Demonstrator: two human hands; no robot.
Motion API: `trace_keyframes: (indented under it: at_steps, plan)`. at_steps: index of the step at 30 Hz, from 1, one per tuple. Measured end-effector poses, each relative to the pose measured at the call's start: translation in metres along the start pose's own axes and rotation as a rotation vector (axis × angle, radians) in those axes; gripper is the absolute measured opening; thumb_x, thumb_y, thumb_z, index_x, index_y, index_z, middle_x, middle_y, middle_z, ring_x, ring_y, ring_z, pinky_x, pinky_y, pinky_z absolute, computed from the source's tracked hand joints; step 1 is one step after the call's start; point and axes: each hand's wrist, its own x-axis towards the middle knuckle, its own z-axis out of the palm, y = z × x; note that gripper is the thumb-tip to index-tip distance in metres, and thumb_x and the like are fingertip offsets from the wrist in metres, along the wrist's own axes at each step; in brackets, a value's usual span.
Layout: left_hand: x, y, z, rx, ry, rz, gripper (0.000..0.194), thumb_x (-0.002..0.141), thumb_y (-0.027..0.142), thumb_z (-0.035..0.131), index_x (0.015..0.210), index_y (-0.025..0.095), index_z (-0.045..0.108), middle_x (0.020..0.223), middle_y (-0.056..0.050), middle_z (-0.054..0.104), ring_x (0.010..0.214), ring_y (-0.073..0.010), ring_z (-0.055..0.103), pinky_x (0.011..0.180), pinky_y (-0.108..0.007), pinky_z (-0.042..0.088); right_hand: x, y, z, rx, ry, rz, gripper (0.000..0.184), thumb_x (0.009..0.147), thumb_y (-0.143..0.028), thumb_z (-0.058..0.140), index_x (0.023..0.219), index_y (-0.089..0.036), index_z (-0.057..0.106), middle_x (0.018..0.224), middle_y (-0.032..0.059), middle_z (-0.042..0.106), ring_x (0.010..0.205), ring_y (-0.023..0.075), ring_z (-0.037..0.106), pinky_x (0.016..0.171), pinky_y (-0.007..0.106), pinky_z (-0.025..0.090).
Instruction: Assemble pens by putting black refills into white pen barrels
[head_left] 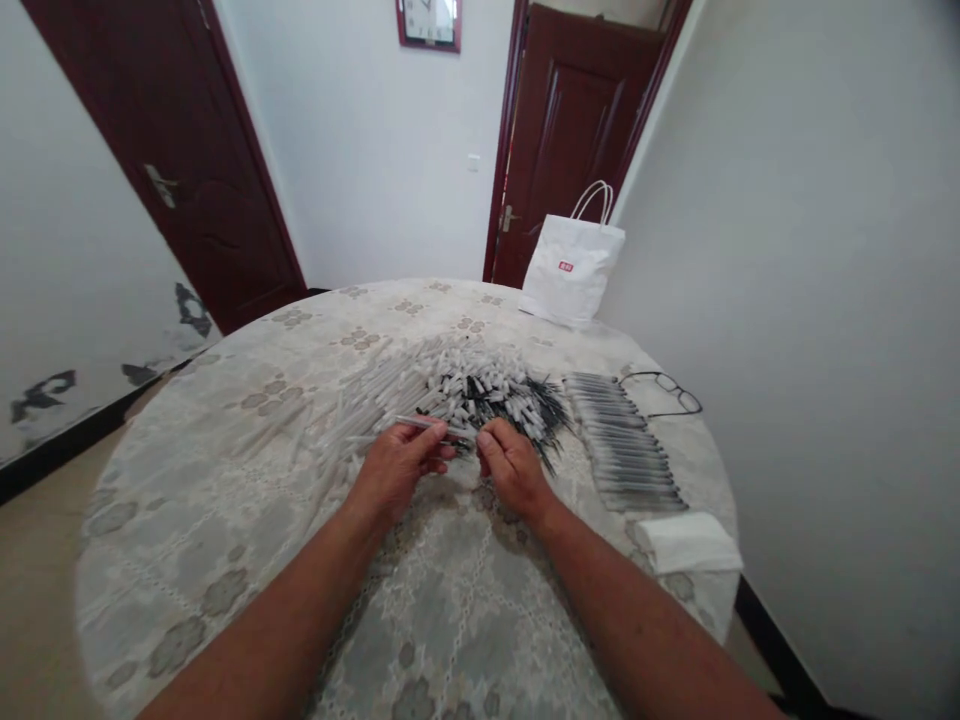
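Pinched between the thumb and fingers of my left hand [405, 455] is a thin clear pen barrel [420, 424], lying roughly level and pointing toward my right hand. My right hand [510, 462] is closed at the barrel's right end; whatever small part its fingertips grip there is hidden. Just beyond both hands lies a heap of loose pen parts: pale clear barrels [375, 395] to the left, short whitish pieces [487, 365] in the middle, and thin black refills [551, 405] to the right.
Right of the heap, a neat row of pens with dark insides [626, 440] lies beside black-framed glasses [679, 392]. A folded white tissue [690, 543] rests near the right edge. Toward the back stands a white paper bag [574, 265]. A patterned cloth [465, 600] covers the round table.
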Motion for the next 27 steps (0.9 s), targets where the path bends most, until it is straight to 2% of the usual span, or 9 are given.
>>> trace_keyframes:
  at_steps: [6,14,16,20,23,24,27]
  plan:
    - [0.002,-0.001,-0.001,0.024,0.006,-0.007,0.037,0.074,0.042,0.082,0.094,0.014,0.067,0.086,-0.006,0.072,0.07,-0.0158,0.067,0.059,-0.025,0.054,0.001,0.0,-0.002,0.018,-0.021,0.031,0.038,0.102,-0.043,0.04,0.071,-0.023,0.052,0.061,-0.0035,0.055,0.06,0.0133,0.052,0.061,0.023,0.037]
    - [0.004,-0.001,-0.005,0.047,0.004,-0.019,0.04,0.071,0.044,0.082,0.094,0.015,0.068,0.088,-0.005,0.073,0.071,-0.0164,0.068,0.06,-0.026,0.054,0.005,0.001,0.004,0.248,-0.049,0.163,0.047,0.101,-0.055,0.038,0.072,-0.021,0.055,0.064,-0.0032,0.059,0.05,0.0103,0.052,0.052,0.022,0.039]
    - [0.003,0.0,-0.004,0.048,0.004,-0.007,0.041,0.071,0.045,0.082,0.093,0.014,0.068,0.09,-0.006,0.074,0.071,-0.0166,0.067,0.06,-0.026,0.054,0.007,-0.003,0.002,0.256,-0.08,0.172,0.045,0.1,-0.054,0.039,0.075,-0.021,0.055,0.065,-0.0033,0.059,0.049,0.01,0.052,0.05,0.021,0.04]
    - [-0.003,0.002,0.0,0.107,-0.025,0.05,0.037,0.076,0.047,0.076,0.092,0.015,0.067,0.089,-0.006,0.073,0.072,-0.0177,0.068,0.06,-0.027,0.053,0.004,-0.012,-0.005,0.197,-0.122,0.149,0.025,0.096,-0.045,0.053,0.092,-0.022,0.059,0.072,-0.004,0.063,0.051,0.0101,0.054,0.051,0.021,0.041]
    - [-0.006,0.009,-0.001,0.325,-0.104,0.098,0.034,0.08,0.047,0.069,0.093,0.015,0.069,0.084,-0.006,0.072,0.072,-0.0192,0.068,0.059,-0.027,0.051,0.001,-0.006,-0.01,0.168,-0.115,0.14,0.023,0.094,-0.043,0.056,0.092,-0.021,0.062,0.071,-0.0032,0.062,0.054,0.0107,0.055,0.051,0.022,0.042]
    - [-0.006,0.011,-0.004,0.448,-0.148,0.106,0.032,0.081,0.045,0.068,0.094,0.015,0.07,0.08,-0.006,0.072,0.069,-0.0188,0.067,0.058,-0.027,0.049,-0.001,-0.001,-0.012,0.188,-0.084,0.147,0.023,0.093,-0.043,0.057,0.092,-0.021,0.062,0.071,-0.0029,0.062,0.054,0.0109,0.055,0.051,0.022,0.041]
    - [-0.005,0.014,-0.014,0.841,-0.159,0.227,0.022,0.083,0.036,0.064,0.091,0.017,0.072,0.081,-0.005,0.073,0.071,-0.0184,0.065,0.064,-0.027,0.046,-0.005,0.018,-0.017,0.287,0.068,0.218,0.026,0.09,-0.045,0.059,0.099,-0.02,0.062,0.073,-0.0018,0.063,0.053,0.0116,0.053,0.046,0.022,0.039]
